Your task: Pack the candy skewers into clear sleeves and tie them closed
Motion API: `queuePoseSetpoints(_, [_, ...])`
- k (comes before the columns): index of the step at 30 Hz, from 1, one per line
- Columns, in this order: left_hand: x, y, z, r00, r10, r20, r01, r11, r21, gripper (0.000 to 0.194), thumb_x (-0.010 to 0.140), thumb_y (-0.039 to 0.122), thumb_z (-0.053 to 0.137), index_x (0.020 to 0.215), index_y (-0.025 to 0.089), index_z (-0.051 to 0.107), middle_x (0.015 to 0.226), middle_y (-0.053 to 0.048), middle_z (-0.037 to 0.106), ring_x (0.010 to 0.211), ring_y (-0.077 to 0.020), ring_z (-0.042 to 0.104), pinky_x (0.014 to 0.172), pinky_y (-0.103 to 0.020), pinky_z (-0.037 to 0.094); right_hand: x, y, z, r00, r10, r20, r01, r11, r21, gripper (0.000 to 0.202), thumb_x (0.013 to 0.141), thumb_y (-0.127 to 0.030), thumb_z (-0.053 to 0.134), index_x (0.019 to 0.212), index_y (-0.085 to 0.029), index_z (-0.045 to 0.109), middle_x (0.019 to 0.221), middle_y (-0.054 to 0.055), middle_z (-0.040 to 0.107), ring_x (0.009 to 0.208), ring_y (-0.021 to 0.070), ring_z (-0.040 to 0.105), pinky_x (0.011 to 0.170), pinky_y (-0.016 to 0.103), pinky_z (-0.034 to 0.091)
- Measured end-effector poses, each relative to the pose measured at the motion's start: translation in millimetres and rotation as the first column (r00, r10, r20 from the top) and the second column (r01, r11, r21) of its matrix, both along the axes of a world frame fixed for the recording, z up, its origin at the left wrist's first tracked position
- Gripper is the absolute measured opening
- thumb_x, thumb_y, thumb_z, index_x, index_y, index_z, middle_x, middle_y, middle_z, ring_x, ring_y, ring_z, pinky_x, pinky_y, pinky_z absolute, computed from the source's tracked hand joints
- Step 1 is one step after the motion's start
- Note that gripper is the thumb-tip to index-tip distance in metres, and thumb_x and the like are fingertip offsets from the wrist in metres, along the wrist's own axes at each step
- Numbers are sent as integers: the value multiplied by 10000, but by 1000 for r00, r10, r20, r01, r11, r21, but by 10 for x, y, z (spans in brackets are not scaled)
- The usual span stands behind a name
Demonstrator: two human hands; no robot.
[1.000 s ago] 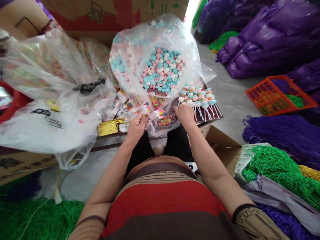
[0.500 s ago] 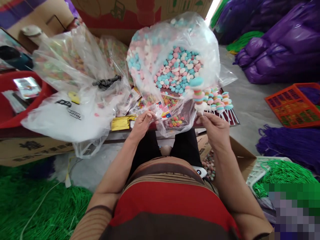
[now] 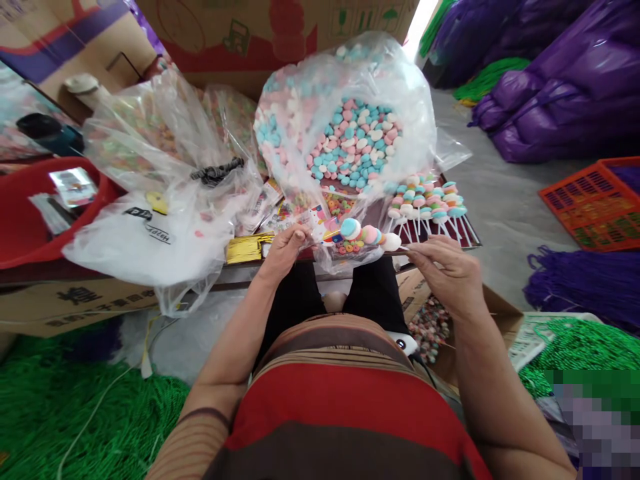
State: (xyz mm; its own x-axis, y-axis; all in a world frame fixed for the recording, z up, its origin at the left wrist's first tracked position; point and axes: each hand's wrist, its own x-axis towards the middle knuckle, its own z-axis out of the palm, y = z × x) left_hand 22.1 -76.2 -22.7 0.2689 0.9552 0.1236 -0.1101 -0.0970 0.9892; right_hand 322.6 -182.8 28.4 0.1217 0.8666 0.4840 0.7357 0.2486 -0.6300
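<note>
My right hand (image 3: 445, 267) pinches the white stick of a candy skewer (image 3: 370, 235), which lies nearly level and points left, its blue end foremost. My left hand (image 3: 287, 250) is closed on the edge of a small clear printed bag (image 3: 323, 223), and the skewer's blue end is at the bag's right side. Behind them a large plastic bag (image 3: 270, 100) lies open, full of pink, blue and white candies (image 3: 357, 143). Several finished candy skewers (image 3: 425, 200) rest at the table's right end. Small ring candies (image 3: 350, 245) show below the skewer.
Yellow twist ties (image 3: 245, 248) lie left of my left hand, beside a white plastic bag (image 3: 150, 247). A red basin (image 3: 97, 220) stands at the far left. An orange crate (image 3: 590, 207) and a cardboard box (image 3: 505, 313) are on the right.
The candy skewer has tipped from upright to nearly level, its blue end swinging left to the small bag. My right hand has shifted slightly right and down. My left hand has barely moved.
</note>
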Motion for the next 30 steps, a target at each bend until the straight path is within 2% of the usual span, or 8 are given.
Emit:
queuePoseSetpoints(5, [-77,28,65,985,-52,-163,71,991,112,617,831,802,567,802,204,713,772,-25,690,760,-156,617,781,-302,512,83,1,57,999,25,-36,-26,999,-20,129,901,-396,710,886,-330,820,795,17,778,791,226,709,898,446,588])
queuePoseSetpoints(8, [-92,25,169,963,-115,-243,145,983,111,657,810,835,550,791,200,716,763,-43,700,765,-173,623,764,-311,510,143,-10,40,996,18,-88,-21,999,-35,105,878,-387,730,896,-326,813,849,20,785,886,239,731,938,449,590])
queuePoseSetpoints(13, [-77,2,266,950,-186,-252,213,973,85,674,780,856,564,734,196,693,796,-63,712,772,-186,652,748,-315,528,188,-9,-27,992,-20,-128,15,999,-36,91,860,-391,745,845,-307,779,864,20,788,1025,279,740,1032,509,558])
queuePoseSetpoints(15, [-72,-4,251,954,-186,-235,209,975,77,673,781,857,562,731,198,687,781,-59,706,756,-184,647,729,-314,530,176,-5,-21,995,-1,-102,-2,999,-32,109,873,-394,730,826,-306,773,832,16,781,983,272,742,1041,513,551])
queuePoseSetpoints(20, [-69,7,207,971,-135,-195,154,985,82,675,773,864,563,753,202,695,757,-48,696,691,-168,620,689,-316,530,151,-7,41,995,96,-24,-96,995,-10,145,903,-375,698,790,-305,757,770,-6,762,721,206,687,1048,522,525])
queuePoseSetpoints(25, [-72,16,248,953,-142,-266,175,979,104,693,770,881,537,731,206,687,718,-39,671,726,-177,622,719,-317,530,182,-10,49,992,129,17,-128,991,-31,218,924,-416,657,751,-302,725,713,-16,730,655,189,642,1047,533,506])
queuePoseSetpoints(30, [-79,30,240,945,-149,-291,192,974,124,714,794,874,512,776,187,706,770,-52,684,753,-171,626,742,-304,510,190,-22,36,984,174,37,-171,983,-68,306,966,-438,598,720,-283,690,676,-21,693,615,166,615,1074,519,495])
